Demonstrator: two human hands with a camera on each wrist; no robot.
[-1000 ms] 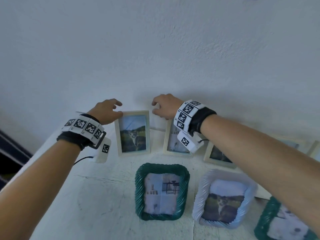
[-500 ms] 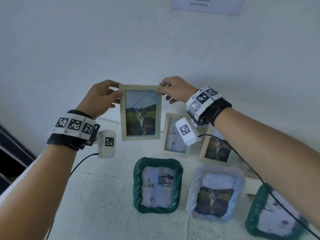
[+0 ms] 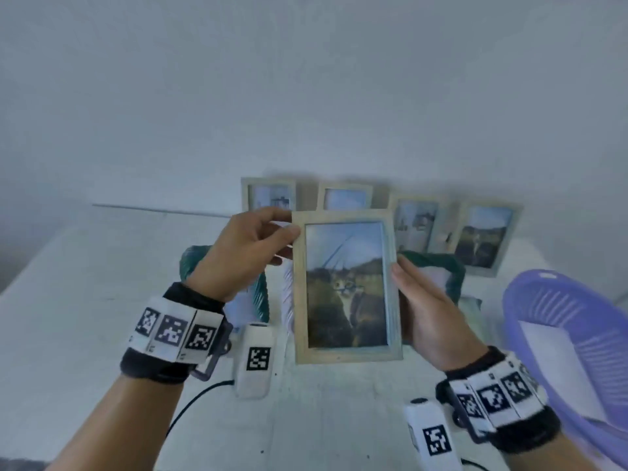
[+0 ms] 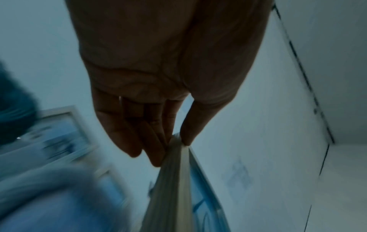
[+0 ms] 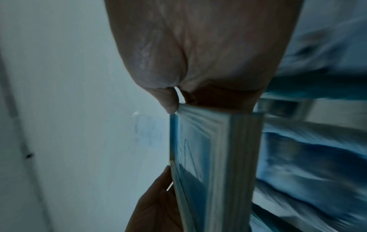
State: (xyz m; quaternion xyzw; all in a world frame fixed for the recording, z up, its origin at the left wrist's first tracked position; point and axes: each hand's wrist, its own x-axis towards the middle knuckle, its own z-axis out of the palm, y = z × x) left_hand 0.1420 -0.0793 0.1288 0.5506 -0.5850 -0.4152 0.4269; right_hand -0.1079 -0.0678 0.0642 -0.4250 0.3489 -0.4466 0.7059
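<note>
Moved: cat frame (image 3: 345, 287), up from the row (image 3: 416, 226) behind our hands.
Grip: left hand (image 3: 244, 253) pinches corner, right hand (image 3: 431, 311) clasps side, steadying it.

The fingers of the right hand (image 3: 431, 314) are hidden behind the held frame (image 3: 345, 287). The purple basket (image 3: 574, 338) is cut off at the edge; a green frame (image 3: 441, 266) is partly covered.

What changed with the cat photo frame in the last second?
Both hands lifted the cat photo frame from the wall and brought it toward the person. The left hand pinches its top left corner; the right hand moved from the top right corner down the right side. The other frames stayed in place.
</note>
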